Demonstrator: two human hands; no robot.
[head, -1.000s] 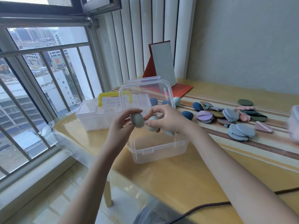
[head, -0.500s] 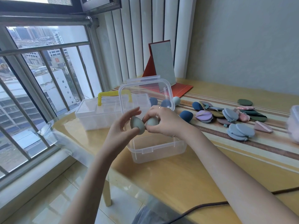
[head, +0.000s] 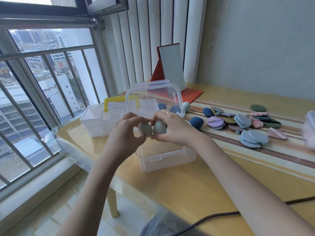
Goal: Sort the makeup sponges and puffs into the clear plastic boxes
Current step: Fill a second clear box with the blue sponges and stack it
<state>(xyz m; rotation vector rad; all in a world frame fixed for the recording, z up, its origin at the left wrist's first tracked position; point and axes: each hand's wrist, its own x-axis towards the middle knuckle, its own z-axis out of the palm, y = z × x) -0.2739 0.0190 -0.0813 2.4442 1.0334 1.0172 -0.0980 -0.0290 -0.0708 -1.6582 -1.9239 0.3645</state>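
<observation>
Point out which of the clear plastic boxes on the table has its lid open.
The open box nearest the person, under both hands, with its lid standing upright behind it. The yellow-handled box beside it, toward the window, is closed.

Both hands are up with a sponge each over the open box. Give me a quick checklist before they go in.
1. Left hand grips the pale grey-green egg-shaped sponge: ok.
2. Right hand grips the sage-green egg-shaped sponge: ok.
3. Clear plastic box with hinged lid is open, lid upright behind the hands: ok.
4. Both sponges are over the box opening: ok.
5. Space left inside the box: cannot tell, hands hide much of the interior.
6. Anything else held under the right hand's fingers: cannot tell.
</observation>
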